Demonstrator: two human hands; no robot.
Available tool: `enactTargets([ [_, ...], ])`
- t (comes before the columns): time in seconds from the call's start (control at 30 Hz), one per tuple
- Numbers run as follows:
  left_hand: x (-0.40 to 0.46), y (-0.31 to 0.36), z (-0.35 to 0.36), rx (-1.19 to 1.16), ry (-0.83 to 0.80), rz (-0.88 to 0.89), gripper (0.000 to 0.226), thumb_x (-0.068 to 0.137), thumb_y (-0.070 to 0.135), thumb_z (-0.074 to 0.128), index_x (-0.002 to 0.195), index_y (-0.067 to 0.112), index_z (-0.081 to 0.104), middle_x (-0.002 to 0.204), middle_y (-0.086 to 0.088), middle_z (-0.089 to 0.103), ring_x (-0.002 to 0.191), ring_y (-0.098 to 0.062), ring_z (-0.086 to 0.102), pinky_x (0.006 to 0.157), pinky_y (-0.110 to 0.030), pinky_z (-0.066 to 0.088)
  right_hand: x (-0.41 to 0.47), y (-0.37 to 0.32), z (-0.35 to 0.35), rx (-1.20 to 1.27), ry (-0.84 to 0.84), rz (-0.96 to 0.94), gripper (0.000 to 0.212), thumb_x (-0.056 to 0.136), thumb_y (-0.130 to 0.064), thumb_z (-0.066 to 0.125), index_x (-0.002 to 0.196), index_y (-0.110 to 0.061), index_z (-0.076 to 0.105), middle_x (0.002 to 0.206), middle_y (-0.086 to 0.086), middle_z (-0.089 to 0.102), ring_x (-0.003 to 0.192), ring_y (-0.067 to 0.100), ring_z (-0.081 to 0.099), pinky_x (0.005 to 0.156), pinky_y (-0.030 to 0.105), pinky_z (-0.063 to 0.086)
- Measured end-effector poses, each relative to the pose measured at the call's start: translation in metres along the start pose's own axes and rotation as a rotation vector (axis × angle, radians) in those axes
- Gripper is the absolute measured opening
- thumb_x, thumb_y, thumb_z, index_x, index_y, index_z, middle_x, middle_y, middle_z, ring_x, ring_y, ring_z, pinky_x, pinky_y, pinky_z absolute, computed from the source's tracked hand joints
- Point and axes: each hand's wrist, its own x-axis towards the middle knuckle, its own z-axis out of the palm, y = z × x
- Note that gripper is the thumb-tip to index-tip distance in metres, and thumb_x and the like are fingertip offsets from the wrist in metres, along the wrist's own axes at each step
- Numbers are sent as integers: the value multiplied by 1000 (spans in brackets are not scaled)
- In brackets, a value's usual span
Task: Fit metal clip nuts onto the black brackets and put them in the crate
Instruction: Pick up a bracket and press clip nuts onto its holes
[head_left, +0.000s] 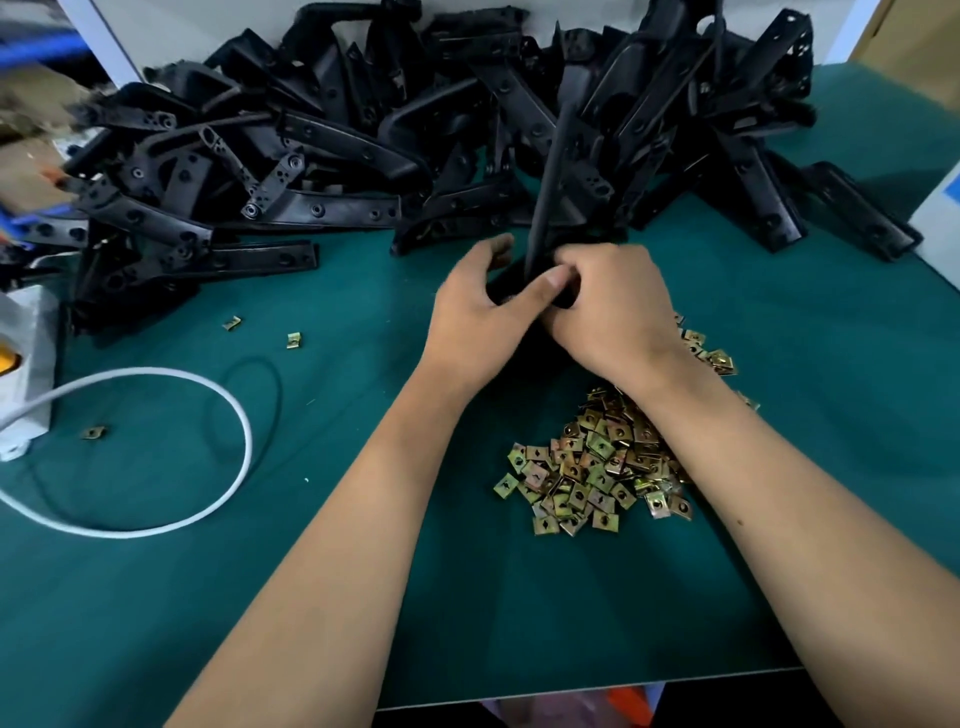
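Both hands meet at the middle of the green table around one black bracket (551, 171), which stands on end and leans away from me. My left hand (480, 317) grips its lower end, thumb across the front. My right hand (610, 312) curls round the same end from the right; any clip nut under the fingers is hidden. A heap of brass-coloured metal clip nuts (592, 462) lies just under my right forearm. A big pile of black brackets (363, 140) covers the back of the table. No crate is in view.
A white cable (228, 405) loops over the left of the green mat (363, 597), running to a white box (26, 374) at the left edge. Stray clip nuts (294, 340) lie left of centre. The table's front edge is near the bottom.
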Motion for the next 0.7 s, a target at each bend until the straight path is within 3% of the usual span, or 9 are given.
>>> enactTargets([
  [0.13, 6, -1, -3, -401, 160, -122, 42, 94, 2, 67, 135, 7, 58, 135, -15, 60, 128, -23, 58, 112, -40, 47, -1, -2, 1, 7, -9, -13, 56, 78, -64, 76, 58, -29, 38, 55, -12, 45, 51, 14, 44, 49, 29, 26],
  [0.2, 10, 3, -12, -758, 272, -188, 53, 96, -15, 53, 147, 0, 44, 139, -25, 52, 128, -27, 58, 113, -34, 45, 0, -3, 1, 2, -1, 1, 61, 77, -70, 75, 57, -31, 33, 54, -12, 42, 49, 9, 39, 47, 28, 22],
  [0.3, 17, 3, -28, -1122, 339, -238, 83, 99, -17, 45, 163, 8, 0, 160, -32, 21, 145, -30, 41, 120, -35, 34, 0, -3, 1, -24, 7, 13, 61, 77, -72, 73, 60, -28, 36, 54, -12, 40, 49, 6, 36, 47, 28, 22],
  [0.37, 13, 3, -29, -743, 313, -185, 83, 100, -5, 57, 164, 13, 6, 163, -20, 26, 133, -13, 54, 107, -20, 45, 1, -3, 2, -38, 11, 13, 59, 77, -73, 72, 63, -24, 43, 56, -11, 43, 51, 7, 39, 47, 28, 23],
  [0.43, 11, -4, -24, -328, 319, -112, 58, 98, 15, 68, 150, 12, 42, 145, -6, 51, 103, 0, 65, 87, -14, 52, 0, -4, 2, -53, 15, 6, 59, 77, -74, 71, 64, -22, 48, 57, -9, 47, 52, 12, 44, 47, 29, 25],
  [0.5, 8, -5, -18, -226, 152, -63, 33, 95, 35, 70, 119, 14, 64, 114, -1, 68, 90, -9, 70, 85, -30, 60, 0, -4, 2, -54, 10, -7, 56, 78, -70, 72, 65, -19, 52, 58, -5, 52, 54, 18, 50, 48, 31, 30],
  [0.57, 4, -4, -11, -93, -61, 11, 27, 89, 48, 67, 102, 24, 70, 94, 8, 73, 84, -8, 69, 81, -34, 60, -1, -3, 1, -43, -15, -23, 41, 79, -55, 73, 65, -22, 52, 63, -4, 56, 60, 23, 57, 52, 32, 38],
  [0.63, 3, -4, -6, 48, -72, 77, 23, 89, 40, 66, 101, 22, 70, 90, 7, 73, 87, -14, 69, 81, -42, 59, 0, -4, 0, -5, -57, -67, 32, 76, -42, 73, 65, -30, 46, 64, -10, 51, 60, 17, 54, 55, 29, 34],
  [0.7, 7, -7, -4, -13, -5, 43, 18, 95, 24, 63, 109, 16, 68, 95, -2, 72, 93, -24, 69, 86, -55, 58, 0, -5, -1, 94, -96, -90, 24, 76, -42, 81, 86, -34, 61, 68, -13, 50, 60, 4, 48, 56, 23, 32],
])
